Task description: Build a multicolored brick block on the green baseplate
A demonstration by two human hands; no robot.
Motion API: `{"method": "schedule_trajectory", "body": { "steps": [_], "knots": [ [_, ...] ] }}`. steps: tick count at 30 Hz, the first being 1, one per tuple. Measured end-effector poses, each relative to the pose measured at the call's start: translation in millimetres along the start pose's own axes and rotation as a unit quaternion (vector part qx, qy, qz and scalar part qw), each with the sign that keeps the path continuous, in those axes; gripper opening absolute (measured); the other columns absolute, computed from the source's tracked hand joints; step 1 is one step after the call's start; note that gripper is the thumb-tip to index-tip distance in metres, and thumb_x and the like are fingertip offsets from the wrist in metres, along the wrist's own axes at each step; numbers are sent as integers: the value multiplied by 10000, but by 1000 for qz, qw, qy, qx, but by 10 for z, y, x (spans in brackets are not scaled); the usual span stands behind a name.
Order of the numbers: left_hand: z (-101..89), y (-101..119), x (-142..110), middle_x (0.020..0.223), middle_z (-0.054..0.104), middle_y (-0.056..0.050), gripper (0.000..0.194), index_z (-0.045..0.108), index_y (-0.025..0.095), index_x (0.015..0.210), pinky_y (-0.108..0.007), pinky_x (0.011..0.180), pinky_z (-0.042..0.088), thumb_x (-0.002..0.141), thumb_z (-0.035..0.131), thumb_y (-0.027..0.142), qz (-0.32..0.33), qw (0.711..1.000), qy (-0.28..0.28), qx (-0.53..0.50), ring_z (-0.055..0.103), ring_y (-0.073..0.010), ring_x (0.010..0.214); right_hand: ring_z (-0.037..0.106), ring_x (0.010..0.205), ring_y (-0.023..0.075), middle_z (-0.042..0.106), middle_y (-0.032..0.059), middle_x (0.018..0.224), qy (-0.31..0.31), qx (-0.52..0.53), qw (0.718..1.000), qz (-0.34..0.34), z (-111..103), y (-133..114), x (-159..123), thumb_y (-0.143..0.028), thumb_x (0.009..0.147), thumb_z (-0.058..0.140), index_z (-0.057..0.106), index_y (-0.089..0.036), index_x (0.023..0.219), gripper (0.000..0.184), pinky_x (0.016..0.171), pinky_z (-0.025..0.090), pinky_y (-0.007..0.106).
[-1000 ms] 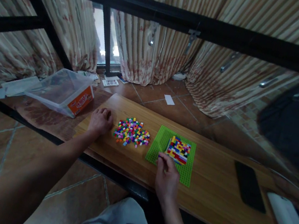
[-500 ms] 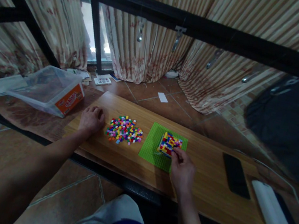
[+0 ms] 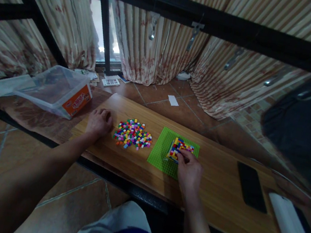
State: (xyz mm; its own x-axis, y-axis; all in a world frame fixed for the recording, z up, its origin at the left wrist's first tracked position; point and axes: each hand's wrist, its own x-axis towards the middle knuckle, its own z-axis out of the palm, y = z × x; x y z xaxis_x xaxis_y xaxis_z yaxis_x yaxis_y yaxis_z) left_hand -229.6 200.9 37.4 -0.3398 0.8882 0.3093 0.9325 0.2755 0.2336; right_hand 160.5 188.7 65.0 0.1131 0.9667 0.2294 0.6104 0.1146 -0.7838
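A small block of stacked toy bricks [image 3: 177, 144] in red, yellow, blue and white sits on a green studded baseplate [image 3: 157, 152]. Over its near right side is my right hand [image 3: 190, 172], thumb and fingers pinched together at the top bricks. Whatever lies between those fingertips is too small and hidden to name. My left hand [image 3: 99, 123] rests on the wooden board with its fingers curled in, and nothing shows in it. Just right of that hand lies a loose heap of small coloured bricks [image 3: 133, 134].
A clear plastic bin [image 3: 49, 90] with an orange label stands at the left. On the board's right side lie a dark flat phone-like object [image 3: 251, 187] and a white slab-shaped object [image 3: 291, 224]. A black metal bar [image 3: 173, 10] crosses above, before the curtains.
My right hand has shifted slightly leftward and farther over the brick block, its fingertips now nearer the block's middle. My left hand keeps its place. The whole view has swung slightly.
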Motion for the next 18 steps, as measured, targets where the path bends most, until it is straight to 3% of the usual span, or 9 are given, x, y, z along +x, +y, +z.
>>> {"method": "schedule_trajectory", "body": {
  "steps": [9,18],
  "knots": [
    [-10,7,-3,1231,653,-156,371,669,173,1128,-496,1064,415,886,458,359,7,1000,-2,-3,548,-345,1163,715,869,251,783,121,987,23,25,999,19,-13,51,-69,-439,867,571,764,-178,992,347,857,536,418],
    [-10,14,-1,1256,642,-161,378,662,162,1150,-489,1079,407,890,457,345,1,1000,-7,-7,542,-342,1185,705,785,242,780,103,887,42,39,998,39,47,42,-15,-435,822,592,749,-185,895,305,785,536,388]
  ]
}}
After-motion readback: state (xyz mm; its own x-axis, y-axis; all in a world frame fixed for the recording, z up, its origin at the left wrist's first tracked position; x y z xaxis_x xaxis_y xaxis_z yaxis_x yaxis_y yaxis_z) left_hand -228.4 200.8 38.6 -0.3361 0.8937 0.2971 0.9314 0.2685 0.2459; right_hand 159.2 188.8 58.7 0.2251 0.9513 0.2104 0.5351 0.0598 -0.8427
